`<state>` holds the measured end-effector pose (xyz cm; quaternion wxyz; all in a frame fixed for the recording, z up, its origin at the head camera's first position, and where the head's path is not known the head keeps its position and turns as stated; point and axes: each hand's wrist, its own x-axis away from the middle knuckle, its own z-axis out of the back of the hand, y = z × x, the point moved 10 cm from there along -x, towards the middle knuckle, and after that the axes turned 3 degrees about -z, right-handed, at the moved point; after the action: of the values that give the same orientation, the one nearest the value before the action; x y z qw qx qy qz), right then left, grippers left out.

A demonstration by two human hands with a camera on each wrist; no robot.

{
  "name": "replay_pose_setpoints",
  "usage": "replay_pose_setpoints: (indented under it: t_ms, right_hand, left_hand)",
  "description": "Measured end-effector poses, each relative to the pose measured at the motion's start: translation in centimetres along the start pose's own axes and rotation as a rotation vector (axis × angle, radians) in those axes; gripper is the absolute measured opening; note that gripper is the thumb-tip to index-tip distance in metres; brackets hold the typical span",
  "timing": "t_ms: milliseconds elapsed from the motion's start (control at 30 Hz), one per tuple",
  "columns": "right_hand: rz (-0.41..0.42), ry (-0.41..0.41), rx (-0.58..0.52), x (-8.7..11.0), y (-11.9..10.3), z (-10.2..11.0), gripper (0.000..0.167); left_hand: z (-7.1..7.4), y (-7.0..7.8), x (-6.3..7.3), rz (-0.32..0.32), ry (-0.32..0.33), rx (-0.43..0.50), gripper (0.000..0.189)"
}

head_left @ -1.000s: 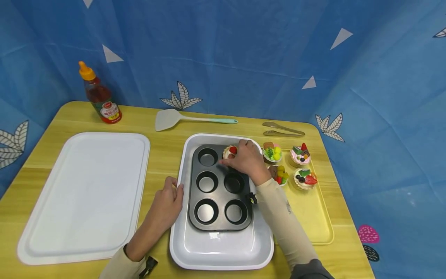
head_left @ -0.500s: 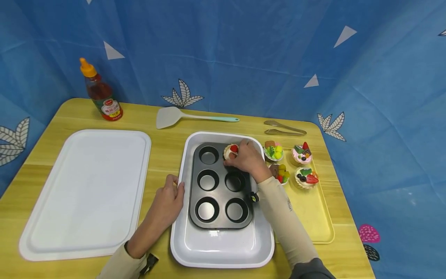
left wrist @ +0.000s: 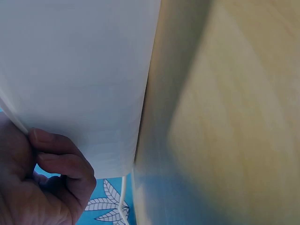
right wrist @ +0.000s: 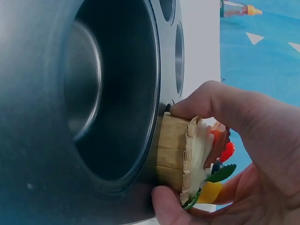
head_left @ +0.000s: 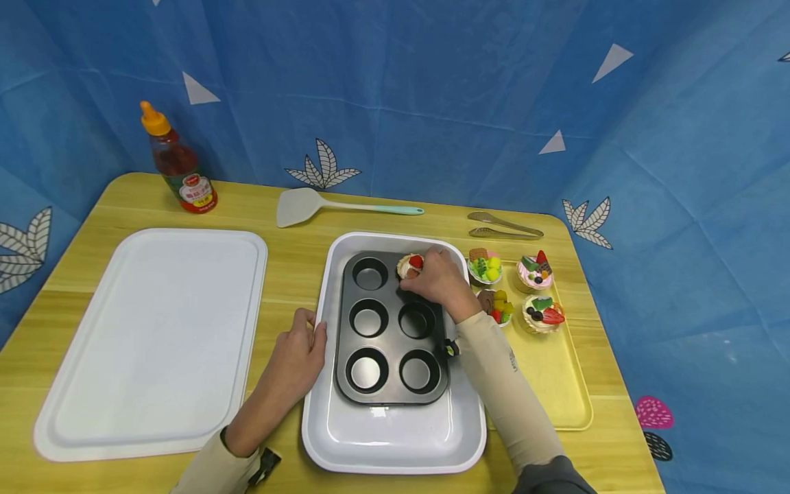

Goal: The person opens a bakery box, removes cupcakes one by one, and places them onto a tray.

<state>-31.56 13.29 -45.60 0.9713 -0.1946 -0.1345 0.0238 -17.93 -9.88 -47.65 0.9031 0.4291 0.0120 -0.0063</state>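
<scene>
My right hand [head_left: 437, 278] pinches a toy cupcake [right wrist: 173, 154] between thumb and fingers, over the back right cup of a dark muffin tin [head_left: 391, 329]. The cupcake has a pleated tan wrapper, cream and fruit on top; in the right wrist view its base sits partly down in the cup. The other cups in the tin are bare. The tin lies inside a deep white tray [head_left: 395, 446]. My left hand [head_left: 297, 357] grips that tray's left rim; in the left wrist view its fingers [left wrist: 65, 164] curl at the edge of the white wall.
Several toy cupcakes [head_left: 535, 273] stand at the back of a yellow tray [head_left: 543, 384] on the right. Tongs [head_left: 503, 226], a spatula [head_left: 352, 207] and a sauce bottle [head_left: 185, 171] lie or stand along the back. A flat white tray [head_left: 154, 343] is at left.
The right thumb and fingers have shifted slightly around the cupcake, which stays over the same cup. My left hand stays on the rim. The head view has shifted slightly.
</scene>
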Motion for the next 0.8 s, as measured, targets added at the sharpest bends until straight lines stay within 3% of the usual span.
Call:
replay_pose_setpoints:
  t_ms: [533,800]
  right_hand:
    - [0.037,0.044,-0.088,0.2,0.1,1.1,0.032]
    - [-0.037,0.029,-0.165,2.5,0.5,3.6,0.068]
  left_hand:
    - [0.1,0.2,0.0,0.0,-0.001,-0.002,0.021]
    - [0.0,0.1,0.0,0.003,-0.006,-0.006,0.02]
